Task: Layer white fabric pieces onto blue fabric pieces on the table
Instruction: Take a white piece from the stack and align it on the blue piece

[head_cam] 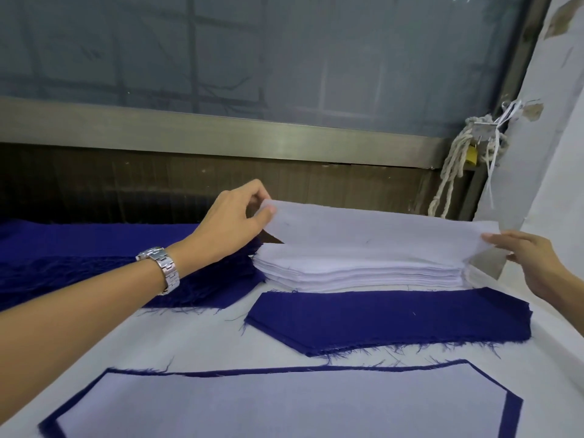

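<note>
A top white fabric piece is lifted off a stack of white pieces at the back of the table. My left hand pinches its left corner and my right hand pinches its right end. In front of the stack lies a bare blue fabric piece with frayed edges. Nearest me, a white piece lies flat on a blue piece, whose border shows all round. A pile of blue pieces sits at the left under my left forearm.
The white-covered table runs to a wall with a frosted window and metal sill behind. A white rope and padlock hang at the back right beside a white pillar.
</note>
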